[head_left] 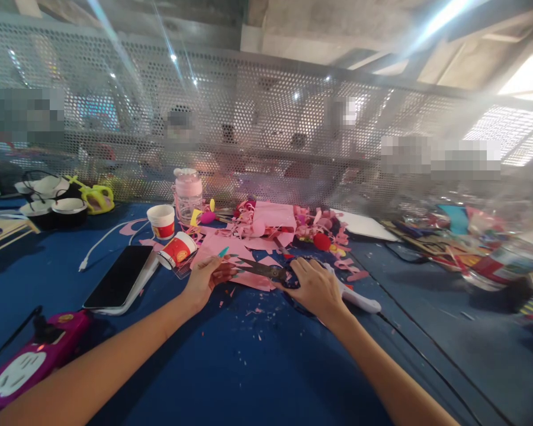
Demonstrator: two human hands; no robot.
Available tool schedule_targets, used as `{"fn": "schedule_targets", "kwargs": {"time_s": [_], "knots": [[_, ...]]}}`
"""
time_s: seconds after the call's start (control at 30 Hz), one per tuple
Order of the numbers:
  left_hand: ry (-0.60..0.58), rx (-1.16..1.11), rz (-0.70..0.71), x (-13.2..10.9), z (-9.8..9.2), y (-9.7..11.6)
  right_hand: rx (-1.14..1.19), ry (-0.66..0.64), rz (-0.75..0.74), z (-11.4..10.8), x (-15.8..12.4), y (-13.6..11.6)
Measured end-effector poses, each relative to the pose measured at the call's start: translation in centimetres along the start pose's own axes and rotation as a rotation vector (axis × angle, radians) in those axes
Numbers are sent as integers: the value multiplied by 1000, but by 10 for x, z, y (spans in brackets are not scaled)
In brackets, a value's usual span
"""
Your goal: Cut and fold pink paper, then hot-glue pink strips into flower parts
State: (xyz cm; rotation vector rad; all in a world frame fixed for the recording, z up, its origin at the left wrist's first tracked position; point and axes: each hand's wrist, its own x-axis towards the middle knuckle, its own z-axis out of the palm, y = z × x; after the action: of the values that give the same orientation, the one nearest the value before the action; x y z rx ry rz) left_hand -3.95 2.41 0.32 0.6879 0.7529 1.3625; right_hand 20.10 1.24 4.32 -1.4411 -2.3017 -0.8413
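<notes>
My right hand is closed round the handles of dark-bladed scissors, whose blades point left and stand apart. Their tips come close to the fingers of my left hand. That hand pinches a small teal piece, which sticks up above the fingers; whether it is paper or foam I cannot tell. Under both hands lie pink sheets, and tiny scraps are scattered on the blue tabletop. Just right of my right hand rests a white-handled tool with a black cord, partly hidden by the hand.
Left are a phone, an upright paper cup, a tipped paper cup and a magenta power strip. Behind the hands stand a pink-lidded bottle and pink cuttings. A perforated metal screen closes the back.
</notes>
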Motion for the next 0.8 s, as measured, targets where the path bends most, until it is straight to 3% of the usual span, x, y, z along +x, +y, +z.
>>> {"fn": "schedule_targets", "kwargs": {"time_s": [0.5, 0.8], "knots": [[-27, 10, 48, 0, 2, 0, -9, 9, -6, 2, -1, 4], [-49, 22, 38, 1, 0, -1, 20, -54, -4, 1, -1, 4]]}}
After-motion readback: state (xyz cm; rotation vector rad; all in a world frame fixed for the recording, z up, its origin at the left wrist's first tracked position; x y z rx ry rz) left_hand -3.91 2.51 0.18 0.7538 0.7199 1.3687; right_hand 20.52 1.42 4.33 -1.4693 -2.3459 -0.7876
